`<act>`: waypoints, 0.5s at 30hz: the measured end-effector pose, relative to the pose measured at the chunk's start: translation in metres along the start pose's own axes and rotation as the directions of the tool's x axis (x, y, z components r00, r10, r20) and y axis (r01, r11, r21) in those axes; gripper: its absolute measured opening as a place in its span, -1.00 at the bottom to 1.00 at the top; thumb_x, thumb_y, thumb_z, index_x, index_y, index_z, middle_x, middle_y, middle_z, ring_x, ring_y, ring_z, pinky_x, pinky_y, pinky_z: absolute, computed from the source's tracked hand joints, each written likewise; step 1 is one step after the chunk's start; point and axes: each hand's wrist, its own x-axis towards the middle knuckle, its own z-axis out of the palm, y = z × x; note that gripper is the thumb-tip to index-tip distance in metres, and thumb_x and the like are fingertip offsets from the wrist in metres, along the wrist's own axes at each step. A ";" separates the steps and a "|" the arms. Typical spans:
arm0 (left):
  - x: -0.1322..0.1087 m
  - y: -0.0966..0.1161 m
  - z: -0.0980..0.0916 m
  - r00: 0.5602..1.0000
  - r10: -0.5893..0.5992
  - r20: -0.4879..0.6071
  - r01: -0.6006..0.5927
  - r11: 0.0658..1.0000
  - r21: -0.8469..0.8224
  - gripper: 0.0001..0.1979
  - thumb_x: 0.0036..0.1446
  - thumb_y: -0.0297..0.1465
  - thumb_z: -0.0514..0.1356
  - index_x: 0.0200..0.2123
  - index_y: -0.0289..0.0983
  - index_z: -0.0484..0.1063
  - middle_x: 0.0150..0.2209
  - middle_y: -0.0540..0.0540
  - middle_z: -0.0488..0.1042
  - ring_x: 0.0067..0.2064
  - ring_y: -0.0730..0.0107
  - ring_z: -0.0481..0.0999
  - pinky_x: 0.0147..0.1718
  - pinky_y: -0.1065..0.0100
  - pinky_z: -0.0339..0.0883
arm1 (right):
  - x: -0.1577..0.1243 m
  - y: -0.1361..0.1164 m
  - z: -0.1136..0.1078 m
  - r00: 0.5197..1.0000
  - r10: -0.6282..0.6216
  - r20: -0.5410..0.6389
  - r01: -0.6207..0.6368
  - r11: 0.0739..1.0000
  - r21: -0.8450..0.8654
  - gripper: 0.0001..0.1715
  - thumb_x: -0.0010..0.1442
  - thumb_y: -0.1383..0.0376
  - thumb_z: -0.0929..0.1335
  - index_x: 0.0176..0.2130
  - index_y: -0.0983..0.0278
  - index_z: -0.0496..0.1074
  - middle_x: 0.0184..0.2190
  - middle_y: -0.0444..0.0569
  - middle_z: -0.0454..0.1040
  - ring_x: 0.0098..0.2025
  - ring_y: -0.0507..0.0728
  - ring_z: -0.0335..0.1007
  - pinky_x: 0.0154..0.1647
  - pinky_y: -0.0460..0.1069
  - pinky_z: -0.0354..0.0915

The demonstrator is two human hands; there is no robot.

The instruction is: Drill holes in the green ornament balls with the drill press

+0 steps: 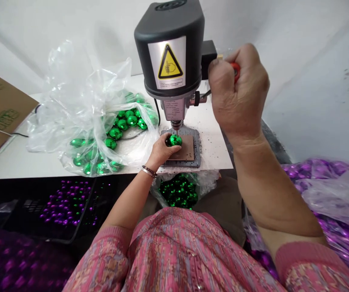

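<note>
My left hand (163,151) pinches a shiny green faceted ball (175,140) on a small brown board (186,149), which lies on the grey base (196,142) of a bench drill press (170,52). Straight above the ball is the drill bit (177,132); whether its tip touches the ball I cannot tell. Raised at the right of the machine, my right hand (238,89) is wrapped round the feed lever, whose red end (235,72) shows between the fingers. Dark specks of debris are scattered around the base.
Left of the press, a clear plastic bag (80,101) holds several green balls (132,120) on the white table (19,158). Another bag of green pieces (179,190) hangs below the front edge. A cardboard box (4,109) stands left; purple balls (345,239) in plastic lie right.
</note>
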 end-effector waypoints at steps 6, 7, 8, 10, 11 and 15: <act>0.000 0.003 0.006 0.997 0.052 0.048 -0.054 0.998 0.027 -0.36 -0.14 -0.47 0.42 0.09 -0.28 0.44 -0.06 -0.14 0.56 -0.01 0.15 0.52 0.08 0.17 0.35 | 0.024 -0.003 0.005 0.998 0.059 0.032 -0.058 0.998 -0.031 -0.53 0.29 0.38 0.24 -0.53 0.19 -0.10 -0.59 -0.27 -0.12 -0.50 -0.09 -0.21 -0.35 -0.13 0.04; 0.000 0.002 0.007 0.998 0.055 0.044 -0.056 0.998 0.017 -0.36 -0.14 -0.47 0.42 0.09 -0.28 0.45 -0.05 -0.14 0.56 0.00 0.14 0.52 0.09 0.17 0.35 | 0.024 -0.002 0.006 0.998 0.057 0.028 -0.057 0.998 -0.006 -0.54 0.29 0.39 0.23 -0.53 0.19 -0.10 -0.59 -0.27 -0.12 -0.50 -0.09 -0.21 -0.35 -0.12 0.03; -0.001 0.001 0.008 0.998 0.056 0.036 -0.056 0.998 0.008 -0.35 -0.14 -0.47 0.43 0.10 -0.27 0.45 -0.04 -0.14 0.56 0.01 0.14 0.52 0.09 0.16 0.35 | 0.025 -0.002 0.007 0.999 0.047 0.027 -0.047 0.999 0.025 -0.54 0.29 0.38 0.23 -0.53 0.18 -0.10 -0.58 -0.27 -0.12 -0.49 -0.09 -0.19 -0.35 -0.13 0.04; -0.001 -0.003 0.010 0.998 0.057 0.023 -0.057 0.998 0.001 -0.34 -0.14 -0.45 0.43 0.11 -0.25 0.45 -0.01 -0.14 0.56 0.01 0.14 0.52 0.09 0.16 0.35 | 0.023 0.000 0.008 1.000 0.023 0.016 -0.024 0.996 0.081 -0.55 0.28 0.37 0.25 -0.52 0.17 -0.09 -0.58 -0.27 -0.10 -0.49 -0.09 -0.16 -0.35 -0.12 0.05; -0.002 -0.004 0.010 0.998 0.057 0.018 -0.057 0.998 0.001 -0.33 -0.13 -0.44 0.43 0.12 -0.25 0.45 -0.01 -0.14 0.56 0.01 0.13 0.52 0.09 0.16 0.36 | 0.021 0.001 0.007 1.000 0.013 0.008 -0.014 0.995 0.098 -0.54 0.28 0.36 0.27 -0.51 0.16 -0.09 -0.58 -0.28 -0.09 -0.49 -0.09 -0.15 -0.35 -0.11 0.06; -0.003 -0.010 0.014 0.998 0.058 0.010 -0.058 0.998 -0.032 -0.32 -0.13 -0.41 0.43 0.14 -0.21 0.46 -0.05 -0.10 0.59 -0.03 0.11 0.54 0.07 0.15 0.37 | 0.007 0.005 0.002 0.998 -0.059 -0.001 0.059 0.988 0.142 -0.62 0.24 0.31 0.29 -0.47 0.17 -0.02 -0.59 -0.27 -0.03 -0.50 -0.07 -0.12 -0.38 -0.11 0.11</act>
